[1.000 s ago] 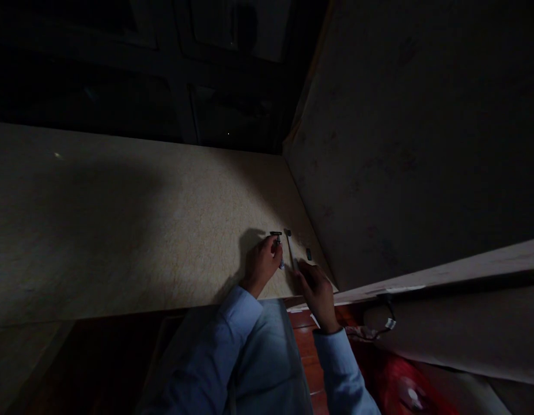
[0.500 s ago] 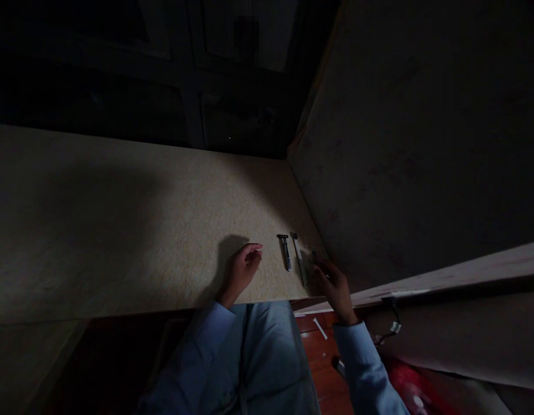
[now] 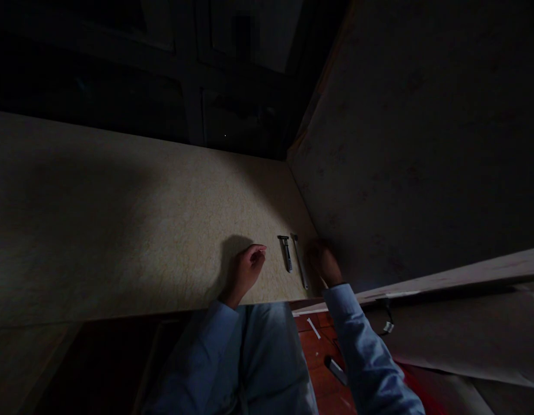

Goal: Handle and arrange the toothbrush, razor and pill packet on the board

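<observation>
Closely, a brush [image 3: 300, 262] lay left of the nearer right hand [image 3: 325, 264], its grip too dark to tell, head pointing away across the table [image 3: 184, 230], a razor [image 3: 287, 254] between it and the left hand [image 3: 247, 270], loosely parted and empty.

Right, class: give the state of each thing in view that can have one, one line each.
Razor: lying on tabletop, head away from person
Toothbrush: lying beside it, apart
White strip: lying on floor
Left grip: loosely curled, nothing visible inside
Right grip: too dark to tell
</observation>
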### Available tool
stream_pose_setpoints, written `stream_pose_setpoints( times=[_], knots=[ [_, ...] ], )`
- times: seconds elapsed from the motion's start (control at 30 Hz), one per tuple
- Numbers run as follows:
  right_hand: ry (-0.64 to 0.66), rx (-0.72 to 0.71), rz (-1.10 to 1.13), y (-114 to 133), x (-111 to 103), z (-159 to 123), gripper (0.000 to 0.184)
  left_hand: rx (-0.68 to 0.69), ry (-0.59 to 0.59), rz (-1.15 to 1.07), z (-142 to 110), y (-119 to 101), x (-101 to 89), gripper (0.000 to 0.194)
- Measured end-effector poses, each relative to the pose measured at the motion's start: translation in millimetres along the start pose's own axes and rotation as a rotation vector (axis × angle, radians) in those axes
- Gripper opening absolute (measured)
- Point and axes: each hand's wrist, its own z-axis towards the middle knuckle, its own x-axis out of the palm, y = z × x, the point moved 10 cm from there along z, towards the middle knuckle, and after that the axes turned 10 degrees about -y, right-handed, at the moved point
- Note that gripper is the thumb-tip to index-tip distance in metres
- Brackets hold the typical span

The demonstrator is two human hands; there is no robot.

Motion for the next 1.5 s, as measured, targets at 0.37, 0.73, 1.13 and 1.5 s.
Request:
stream_pose_setpoints(
  times=[0.37,0.73,1.13,1.5],
  knots=[
    [0.125,0.000,0.058,5,6,2,0.029,0.018,-0.008,0.029,1,1,1.6,0.022],
    [-0.061,0.095,0.019,-7,-27,-38,0.042,0.000,-0.002,0.016,1,2,2.4,0.022],
    [-0.113,0.087,-0.036,-8,-29,-50,0.037,0.020,-0.025,-0.027,1,6,1.1,0.021],
    [-0.187,0.090,0.041,-6,-34,-55,0.039,0.020,-0.049,-0.082,1,1,-1.7,0.018]
  ],
)
